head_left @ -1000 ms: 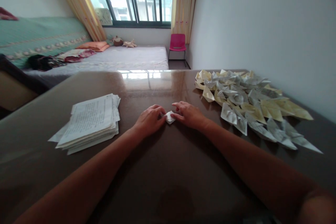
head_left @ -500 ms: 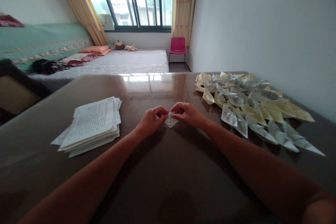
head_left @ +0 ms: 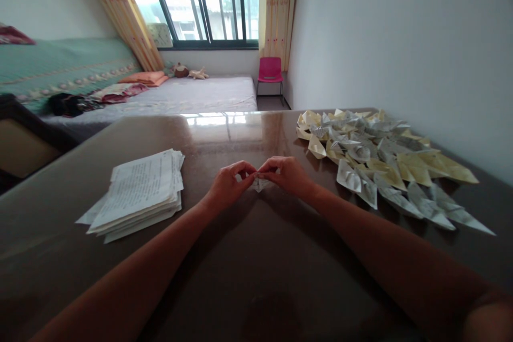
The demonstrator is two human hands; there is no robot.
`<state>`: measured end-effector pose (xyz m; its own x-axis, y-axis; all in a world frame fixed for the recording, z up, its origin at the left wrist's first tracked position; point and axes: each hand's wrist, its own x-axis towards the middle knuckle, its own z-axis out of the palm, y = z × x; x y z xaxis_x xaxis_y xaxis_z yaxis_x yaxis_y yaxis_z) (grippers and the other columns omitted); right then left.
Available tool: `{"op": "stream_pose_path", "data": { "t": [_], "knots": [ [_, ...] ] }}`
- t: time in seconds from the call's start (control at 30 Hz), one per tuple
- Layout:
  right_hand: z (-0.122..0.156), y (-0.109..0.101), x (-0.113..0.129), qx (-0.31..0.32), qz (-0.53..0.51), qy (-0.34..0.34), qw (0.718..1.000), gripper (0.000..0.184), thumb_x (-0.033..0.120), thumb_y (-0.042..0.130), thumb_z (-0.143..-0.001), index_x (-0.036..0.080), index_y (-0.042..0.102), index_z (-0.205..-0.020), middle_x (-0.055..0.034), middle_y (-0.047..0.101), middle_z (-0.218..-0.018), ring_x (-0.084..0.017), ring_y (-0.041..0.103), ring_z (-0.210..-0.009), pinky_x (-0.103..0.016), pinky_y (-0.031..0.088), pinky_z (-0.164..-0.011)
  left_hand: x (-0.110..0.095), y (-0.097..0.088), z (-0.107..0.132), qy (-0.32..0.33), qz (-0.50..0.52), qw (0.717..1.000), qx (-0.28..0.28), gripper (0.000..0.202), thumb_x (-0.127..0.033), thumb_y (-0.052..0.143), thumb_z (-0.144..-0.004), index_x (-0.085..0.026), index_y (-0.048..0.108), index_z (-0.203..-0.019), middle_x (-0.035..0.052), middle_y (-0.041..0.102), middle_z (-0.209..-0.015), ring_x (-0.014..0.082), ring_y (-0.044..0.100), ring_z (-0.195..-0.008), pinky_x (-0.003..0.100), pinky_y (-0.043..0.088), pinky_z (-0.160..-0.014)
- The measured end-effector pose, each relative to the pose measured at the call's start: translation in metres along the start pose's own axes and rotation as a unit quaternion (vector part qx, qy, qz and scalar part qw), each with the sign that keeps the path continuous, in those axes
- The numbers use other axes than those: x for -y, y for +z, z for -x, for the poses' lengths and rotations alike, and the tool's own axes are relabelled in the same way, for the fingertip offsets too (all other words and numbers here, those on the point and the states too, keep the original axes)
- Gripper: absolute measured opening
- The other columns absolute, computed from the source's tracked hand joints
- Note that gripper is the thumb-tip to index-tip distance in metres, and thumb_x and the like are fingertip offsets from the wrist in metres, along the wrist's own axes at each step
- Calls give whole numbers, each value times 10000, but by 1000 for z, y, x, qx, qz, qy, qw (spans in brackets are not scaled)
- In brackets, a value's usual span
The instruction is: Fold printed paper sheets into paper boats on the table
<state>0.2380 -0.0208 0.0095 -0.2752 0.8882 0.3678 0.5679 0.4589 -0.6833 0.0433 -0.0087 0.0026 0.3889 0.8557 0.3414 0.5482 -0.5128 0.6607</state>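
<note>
A small folded piece of printed paper (head_left: 259, 185) is held just above the middle of the brown table (head_left: 224, 267), its pointed lower part showing beneath my fingers. My left hand (head_left: 231, 183) pinches it from the left with thumb and fingertips. From the right, my right hand (head_left: 285, 175) pinches it the same way. The two sets of fingertips meet at the top of the paper and hide most of it.
A stack of printed sheets (head_left: 136, 192) lies to the left. Many folded paper boats (head_left: 385, 157), white and yellowish, crowd the right side near the wall. Beyond the table are a bed (head_left: 208, 91) and a pink chair (head_left: 270, 70).
My fingertips have come together over the top of the folded paper, so less of it shows now. The view has shifted slightly.
</note>
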Motion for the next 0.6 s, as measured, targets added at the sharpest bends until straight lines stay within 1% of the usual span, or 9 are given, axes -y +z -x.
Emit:
{"op": "stream_pose_path", "data": {
  "t": [0.13,0.27,0.37,0.43,0.5,0.6],
  "knots": [
    [0,2,-2,-18,32,-16,999,95,269,683,-804,188,732,-800,-15,680,-764,-121,581,-681,-234,406,-644,4,1,0,11,8,1000,4,206,-365,562,-835,-181,649,-859,-9,620,-731,115,542,-660,214,405,-574],
    [-1,2,-4,-34,13,-18,999,80,249,675,-804,188,718,-774,-12,666,-761,-120,570,-668,-240,400,-629,8,2,-2,7,30,1000,0,196,-365,557,-842,-180,621,-852,-4,623,-752,126,556,-695,219,407,-583],
    [-3,-1,-7,-53,-31,-7,998,93,260,674,-793,182,698,-748,-7,662,-740,-125,568,-668,-249,406,-631,11,1,-5,-2,47,999,-25,165,-343,558,-839,-184,598,-822,-8,613,-738,128,559,-699,231,420,-619],
    [-6,-3,-10,-64,-71,14,995,105,275,664,-790,179,680,-751,-1,657,-725,-125,565,-665,-253,416,-639,12,0,-7,-18,68,996,-47,158,-337,565,-832,-183,576,-798,-9,605,-727,127,559,-691,238,434,-642],
    [-7,-4,-12,-72,-123,44,989,124,299,642,-794,179,644,-764,8,641,-712,-117,559,-639,-250,421,-620,14,-1,-8,-49,103,991,-63,180,-357,569,-827,-180,562,-798,-8,592,-721,124,551,-670,230,436,-602],
    [-9,-2,-15,-78,-210,100,969,153,343,598,-812,197,552,-805,25,613,-713,-115,584,-618,-226,411,-547,17,0,-9,-92,178,976,-82,221,-397,572,-821,-178,556,-842,-2,591,-758,126,554,-681,200,427,-523]
  ]
}}
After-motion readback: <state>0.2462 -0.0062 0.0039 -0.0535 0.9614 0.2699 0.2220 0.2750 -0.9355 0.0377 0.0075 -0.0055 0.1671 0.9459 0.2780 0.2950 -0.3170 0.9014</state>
